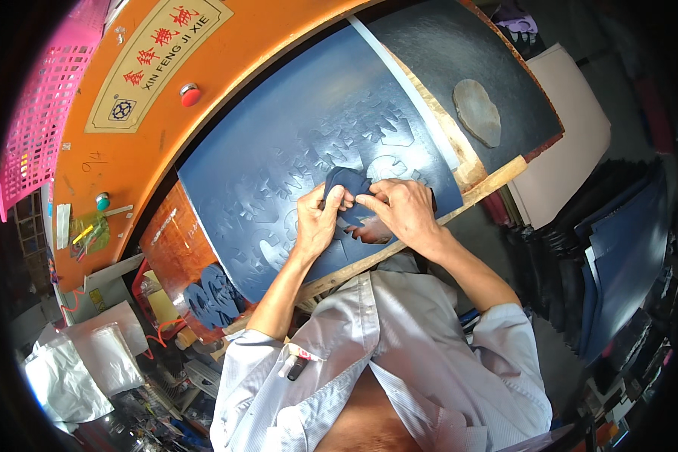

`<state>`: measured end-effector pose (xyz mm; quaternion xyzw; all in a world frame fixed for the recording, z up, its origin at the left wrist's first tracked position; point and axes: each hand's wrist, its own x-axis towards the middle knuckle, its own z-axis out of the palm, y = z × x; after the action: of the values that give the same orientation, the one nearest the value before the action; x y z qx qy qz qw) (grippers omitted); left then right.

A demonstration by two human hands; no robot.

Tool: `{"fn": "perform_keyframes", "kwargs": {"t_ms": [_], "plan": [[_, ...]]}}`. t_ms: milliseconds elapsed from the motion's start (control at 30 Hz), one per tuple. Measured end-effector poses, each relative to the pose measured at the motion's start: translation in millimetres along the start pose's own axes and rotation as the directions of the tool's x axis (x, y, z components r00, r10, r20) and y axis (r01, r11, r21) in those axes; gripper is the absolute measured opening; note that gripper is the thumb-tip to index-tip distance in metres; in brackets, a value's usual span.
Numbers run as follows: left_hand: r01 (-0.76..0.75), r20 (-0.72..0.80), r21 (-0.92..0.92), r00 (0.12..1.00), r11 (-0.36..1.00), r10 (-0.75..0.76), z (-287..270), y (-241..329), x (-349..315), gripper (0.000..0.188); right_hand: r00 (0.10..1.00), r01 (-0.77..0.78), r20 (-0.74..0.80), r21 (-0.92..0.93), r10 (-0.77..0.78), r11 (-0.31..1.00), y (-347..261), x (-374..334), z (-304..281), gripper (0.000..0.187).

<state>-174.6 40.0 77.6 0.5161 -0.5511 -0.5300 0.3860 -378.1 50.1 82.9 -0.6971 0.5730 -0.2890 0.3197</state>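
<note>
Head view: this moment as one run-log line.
left hand: holds dark blue piece; right hand: fingers at its edge, pinch unclear; beneath: blue sheet with cut outlines; sheet's left: blue cutout stack

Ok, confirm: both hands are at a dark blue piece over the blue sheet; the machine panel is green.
The machine panel is orange, not green, per the head view. The left hand and right hand are at the dark blue piece over the blue sheet.

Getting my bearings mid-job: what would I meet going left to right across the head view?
Pink perforated basket → red button → left hand → right hand → grey oval slab → pale sheet → dark blue sheets.
</note>
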Motion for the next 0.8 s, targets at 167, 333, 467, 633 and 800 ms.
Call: {"fn": "perform_keyframes", "kwargs": {"t_ms": [167,333,467,633,800], "plan": [[0.007,-0.008,-0.014,1.0,1.0,-0.007,5,-3,-3,0.044,0.995,0.006,-0.104,0.151,0.01,0.989,0,0,1,0.032],[-0.013,-0.005,0.014,1.0,1.0,0.013,6,-1,-3,0.045,0.969,-0.243,0.109,0.261,0.221,0.934,6,0,2,0.032],[-0.002,-0.016,-0.001,1.0,1.0,0.002,8,-1,-4,0.035,0.973,-0.226,0.14,0.395,0.185,0.89,12,-2,8,0.036],[-0.076,0.105,0.259,0.993,0.963,0.05,11,7,-6,0.015,0.931,-0.312,0.33,0.503,0.155,0.806,28,1,9,0.04],[-0.047,0.212,0.189,0.977,0.981,0.006,10,11,-7,0.014,0.878,-0.351,0.469,0.494,0.096,0.796,47,-2,4,0.039]]}}
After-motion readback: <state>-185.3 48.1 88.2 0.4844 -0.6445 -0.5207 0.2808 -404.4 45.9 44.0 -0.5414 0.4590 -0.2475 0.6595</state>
